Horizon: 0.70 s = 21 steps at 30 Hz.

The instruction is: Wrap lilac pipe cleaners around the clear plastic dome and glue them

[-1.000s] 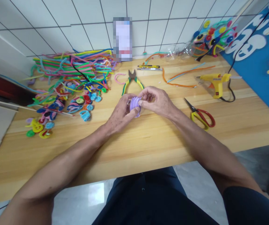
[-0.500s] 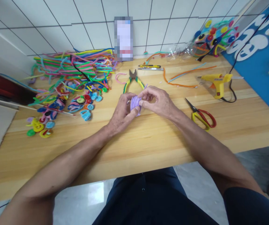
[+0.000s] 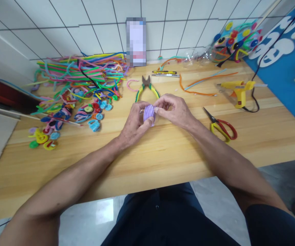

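Observation:
A purple pipe-cleaner coil, wound in several side-by-side turns, is between my hands above the table. My left hand is closed on its left side, thumb across the front. There seems to be something clear at the coil's edge, but I cannot make it out. My right hand pinches the purple strand at the coil's upper right, with its fingers curled. Just beyond the hands lie pliers with green and yellow handles, jaws pointing away and handles partly covered by my fingers.
Left, a pile of coloured pipe cleaners lies behind small wound pieces. Right are scissors and a yellow glue gun with a black cord. A phone leans on the tiled wall near a utility knife.
My right hand has shifted slightly right, and its fingertips now pinch at the coil's upper right edge. The loose purple end that stuck up above the coil no longer shows.

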### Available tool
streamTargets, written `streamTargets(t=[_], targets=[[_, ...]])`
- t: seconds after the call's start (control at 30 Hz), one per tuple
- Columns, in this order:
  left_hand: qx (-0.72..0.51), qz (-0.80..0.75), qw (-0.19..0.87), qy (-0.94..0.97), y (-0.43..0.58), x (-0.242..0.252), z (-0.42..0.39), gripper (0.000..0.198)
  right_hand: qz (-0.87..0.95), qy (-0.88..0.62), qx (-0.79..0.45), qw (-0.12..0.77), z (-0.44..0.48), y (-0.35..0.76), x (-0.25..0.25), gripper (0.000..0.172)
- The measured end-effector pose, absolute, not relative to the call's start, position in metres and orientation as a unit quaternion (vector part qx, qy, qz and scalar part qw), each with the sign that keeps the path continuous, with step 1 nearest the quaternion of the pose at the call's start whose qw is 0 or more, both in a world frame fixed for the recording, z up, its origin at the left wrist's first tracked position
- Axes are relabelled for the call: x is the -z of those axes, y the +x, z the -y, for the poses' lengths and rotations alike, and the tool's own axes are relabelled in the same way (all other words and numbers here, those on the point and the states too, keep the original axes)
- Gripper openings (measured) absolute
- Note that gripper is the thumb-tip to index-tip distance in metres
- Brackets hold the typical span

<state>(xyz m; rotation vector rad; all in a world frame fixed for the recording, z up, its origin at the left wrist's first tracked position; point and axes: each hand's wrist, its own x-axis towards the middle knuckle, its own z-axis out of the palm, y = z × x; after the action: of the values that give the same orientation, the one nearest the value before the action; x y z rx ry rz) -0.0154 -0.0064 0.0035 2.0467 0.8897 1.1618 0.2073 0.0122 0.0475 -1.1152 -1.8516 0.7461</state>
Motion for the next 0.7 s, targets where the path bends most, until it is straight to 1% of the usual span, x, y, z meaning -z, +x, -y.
streamTargets(t=[0.1, 0.23, 0.33, 0.47, 0.6, 0.7], targets=[[-0.438, -0.334, 0.318, 0.772, -0.0148, -0.0009, 0.0056, 0.043, 0.737, -0.444, -0.297, 0.413, -0.0119, 0.2073, -0.0487, 0.01], [-0.431, -0.331, 0.373, 0.752, -0.0133, 0.0011, 0.006, 0.046, 0.74, -0.443, -0.292, 0.414, -0.0114, 0.2067, -0.05, 0.008], [-0.435, -0.334, 0.396, 0.736, -0.0124, 0.0005, 0.0067, 0.048, 0.74, -0.442, -0.291, 0.415, -0.0113, 0.2068, -0.0499, 0.008], [-0.436, -0.332, 0.412, 0.728, -0.012, -0.0006, 0.0064, 0.044, 0.739, -0.438, -0.294, 0.419, -0.0112, 0.2074, -0.0484, 0.01], [-0.447, -0.335, 0.404, 0.724, -0.0117, 0.0016, 0.0047, 0.041, 0.743, -0.437, -0.293, 0.414, -0.0122, 0.2063, -0.0469, 0.012], [-0.457, -0.345, 0.386, 0.723, -0.0111, 0.005, 0.0031, 0.042, 0.731, -0.445, -0.31, 0.414, -0.0133, 0.2048, -0.05, 0.02]])
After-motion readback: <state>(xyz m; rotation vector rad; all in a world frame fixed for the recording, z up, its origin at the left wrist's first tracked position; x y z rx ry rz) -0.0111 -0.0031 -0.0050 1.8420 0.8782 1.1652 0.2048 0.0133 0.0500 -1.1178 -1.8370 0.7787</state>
